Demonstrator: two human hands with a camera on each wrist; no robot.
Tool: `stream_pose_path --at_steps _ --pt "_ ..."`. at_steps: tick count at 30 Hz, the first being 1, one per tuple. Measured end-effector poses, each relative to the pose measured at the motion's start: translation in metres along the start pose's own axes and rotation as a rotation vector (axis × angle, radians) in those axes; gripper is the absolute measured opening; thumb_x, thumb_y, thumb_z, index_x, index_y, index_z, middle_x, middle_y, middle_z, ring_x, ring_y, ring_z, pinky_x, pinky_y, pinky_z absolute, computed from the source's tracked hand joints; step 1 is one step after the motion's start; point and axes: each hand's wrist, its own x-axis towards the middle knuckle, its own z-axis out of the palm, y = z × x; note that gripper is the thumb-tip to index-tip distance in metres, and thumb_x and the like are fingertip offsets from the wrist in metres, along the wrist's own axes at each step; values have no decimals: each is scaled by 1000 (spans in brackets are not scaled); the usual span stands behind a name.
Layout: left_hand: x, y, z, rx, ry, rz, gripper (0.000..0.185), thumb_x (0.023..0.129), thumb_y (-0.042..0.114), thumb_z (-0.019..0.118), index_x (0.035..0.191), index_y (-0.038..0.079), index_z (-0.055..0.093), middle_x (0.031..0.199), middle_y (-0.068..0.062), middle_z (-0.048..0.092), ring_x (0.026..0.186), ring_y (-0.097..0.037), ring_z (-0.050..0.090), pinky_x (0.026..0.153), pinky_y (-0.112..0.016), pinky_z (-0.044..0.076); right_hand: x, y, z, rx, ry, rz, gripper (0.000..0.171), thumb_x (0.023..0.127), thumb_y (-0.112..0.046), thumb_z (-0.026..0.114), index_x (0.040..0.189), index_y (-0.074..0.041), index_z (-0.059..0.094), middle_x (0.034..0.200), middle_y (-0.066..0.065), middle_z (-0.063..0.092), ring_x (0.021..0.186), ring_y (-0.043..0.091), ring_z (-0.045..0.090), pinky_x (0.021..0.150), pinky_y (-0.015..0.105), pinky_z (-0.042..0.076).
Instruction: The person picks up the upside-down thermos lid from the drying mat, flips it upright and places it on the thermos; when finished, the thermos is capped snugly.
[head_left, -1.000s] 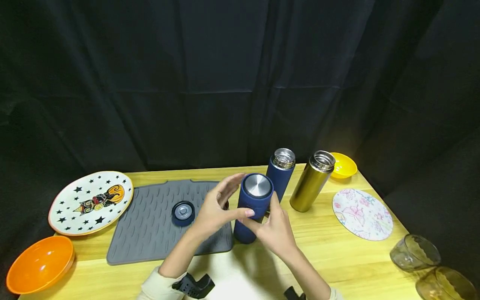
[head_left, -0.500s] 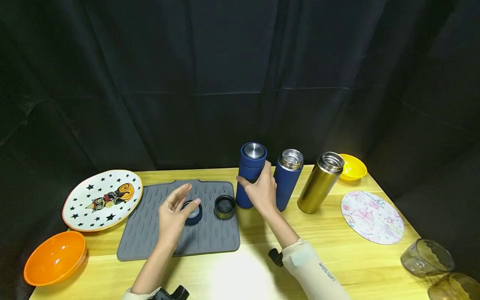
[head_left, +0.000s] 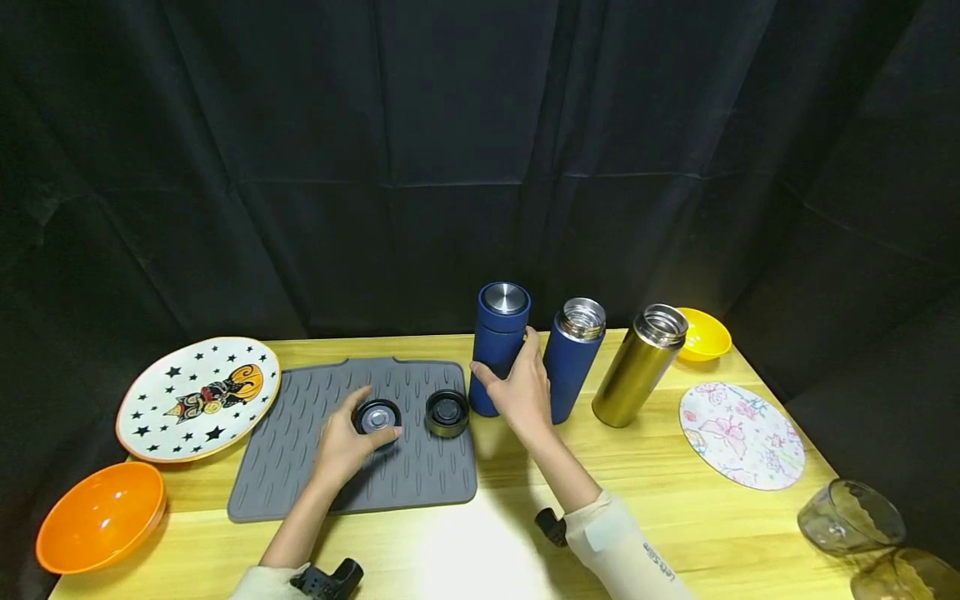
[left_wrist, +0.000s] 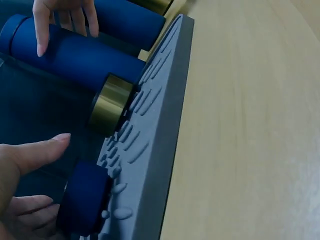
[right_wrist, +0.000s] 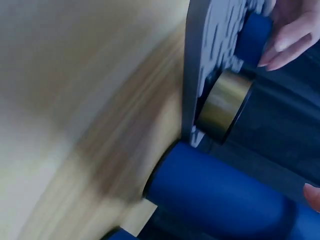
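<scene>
My right hand (head_left: pixel 517 387) holds an upright, capped dark-blue vacuum bottle (head_left: pixel 495 342), thumb on its near left side and fingers on its right. The right wrist view shows the blue body (right_wrist: pixel 215 190) and just a thumb tip. My left hand (head_left: pixel 343 437) spreads thumb and fingers around a dark-blue bottle lid (head_left: pixel 377 417), which lies underside up on a grey ridged mat (head_left: pixel 300 467). In the left wrist view the thumb stands apart from the lid (left_wrist: pixel 85 200), fingers behind it; finger contact is unclear. A gold lid (head_left: pixel 447 413) lies right of it.
An uncapped blue bottle (head_left: pixel 574 358) and an uncapped gold bottle (head_left: pixel 637 367) stand to the right, near a yellow bowl (head_left: pixel 703 335). A patterned round mat (head_left: pixel 742 435) and two glasses (head_left: pixel 851 517) are farther right. A decorated plate (head_left: pixel 150 400) and an orange bowl (head_left: pixel 101 517) are left.
Both hands held the capped bottle nearer; the right hand moved it back, left of the uncapped blue bottle. My left hand let go, moved left and lowered around the blue lid.
</scene>
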Motion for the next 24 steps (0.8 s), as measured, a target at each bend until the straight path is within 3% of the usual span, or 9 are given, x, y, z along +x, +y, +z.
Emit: stream_pose_path --at_steps 4,9,16,20,24 --pt "0 -3 4 126 -35 37 87 73 11 85 147 -1 40 145 -29 45 134 -48 43 104 -62 39 -14 1 -6 -16 -24 46 93 81 -34 81 151 -7 26 148 22 43 131 43 49 103 62 40" --pt "0 -5 8 281 -27 91 84 69 4 86 142 -4 45 134 -28 52 123 -46 52 97 -59 45 -31 5 -10 -1 -28 43 89 82 -34 80 151 -8 29 144 22 45 126 40 52 98 59 44" --pt "-7 -1 4 256 4 85 77 68 5 87 134 -6 50 128 -26 54 115 -44 57 91 -57 48 -57 8 -16 82 -4 1 76 84 -26 79 145 -9 36 137 19 50 119 34 57 91 52 50" --pt "-25 19 4 216 12 131 75 67 4 88 131 -2 51 125 -22 53 113 -41 58 90 -56 49 -71 4 -18 163 -107 -23 66 85 -23 78 139 -7 44 130 17 58 114 32 60 89 49 53" --pt "-44 47 7 165 15 231 72 63 3 89 127 3 54 120 -14 55 110 -33 58 89 -52 49 -83 0 -19 282 -303 -7 56 87 -26 76 133 -5 50 125 19 62 109 32 64 83 41 56"
